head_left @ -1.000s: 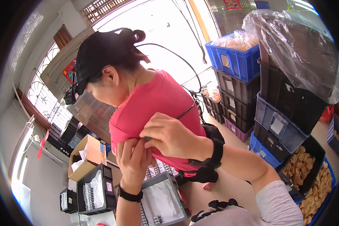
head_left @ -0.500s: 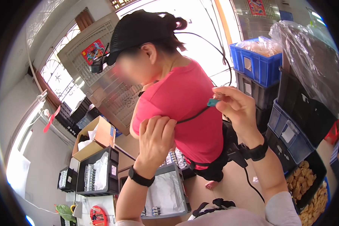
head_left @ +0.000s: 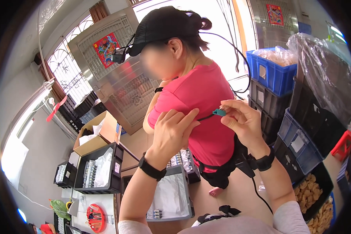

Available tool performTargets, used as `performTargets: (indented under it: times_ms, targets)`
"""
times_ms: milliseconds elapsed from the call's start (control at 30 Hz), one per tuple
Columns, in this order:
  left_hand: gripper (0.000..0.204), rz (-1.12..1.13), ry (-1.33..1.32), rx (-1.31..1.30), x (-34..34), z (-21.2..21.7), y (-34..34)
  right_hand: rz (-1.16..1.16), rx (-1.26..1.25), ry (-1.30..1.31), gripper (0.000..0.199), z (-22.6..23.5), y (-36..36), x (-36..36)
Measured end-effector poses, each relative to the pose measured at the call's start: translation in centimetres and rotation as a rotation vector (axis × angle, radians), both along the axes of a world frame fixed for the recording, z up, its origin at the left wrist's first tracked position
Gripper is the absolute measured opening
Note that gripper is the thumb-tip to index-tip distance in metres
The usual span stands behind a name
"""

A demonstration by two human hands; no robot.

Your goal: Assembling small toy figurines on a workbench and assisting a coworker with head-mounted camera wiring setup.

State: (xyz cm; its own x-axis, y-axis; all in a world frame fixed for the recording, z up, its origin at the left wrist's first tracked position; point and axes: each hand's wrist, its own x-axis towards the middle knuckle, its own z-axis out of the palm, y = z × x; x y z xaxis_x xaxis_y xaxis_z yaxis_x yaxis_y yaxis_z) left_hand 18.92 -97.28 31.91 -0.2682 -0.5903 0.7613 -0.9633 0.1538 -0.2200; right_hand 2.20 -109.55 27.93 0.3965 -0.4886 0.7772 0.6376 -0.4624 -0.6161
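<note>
A small green clip-like piece (head_left: 219, 112) sits pinched between the thumb and fingers of my right hand (head_left: 243, 123). From it a thin black cord (head_left: 206, 117) runs left to my left hand (head_left: 171, 130), whose fingers are closed around its other visible stretch. Both hands are raised in front of the back of a person in a pink shirt (head_left: 210, 87). This person stands turned to the left, in a black cap (head_left: 163, 27) with a small camera device (head_left: 118, 57) at its front. A black cable (head_left: 247, 74) loops from the cap down behind the shoulder.
A grey tray with white lining (head_left: 169, 195) lies below my left forearm. A dark crate of small parts (head_left: 117, 175) and a cardboard box (head_left: 109, 128) stand farther left. Stacked crates, including a blue crate (head_left: 277, 80), line the right side. A black cable (head_left: 261, 193) hangs near my right forearm.
My left hand has moved right, closer to the green piece, and the visible cord between my hands is shorter. The person in pink appears farther right in view.
</note>
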Motion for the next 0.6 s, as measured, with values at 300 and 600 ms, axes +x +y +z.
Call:
performTargets:
  times_ms: [300, 600]
  targets:
    - [0.027, 0.135, -0.153, -0.013, -0.8, 0.6, -0.3, -0.104, 0.184, -0.05, 0.034, -1.9, -1.3, -2.1]
    - [0.02, 0.225, -0.22, -0.001, -1.2, 0.0, -0.9, -0.053, 0.291, -0.033, 0.034, -3.6, -0.9, -3.1]
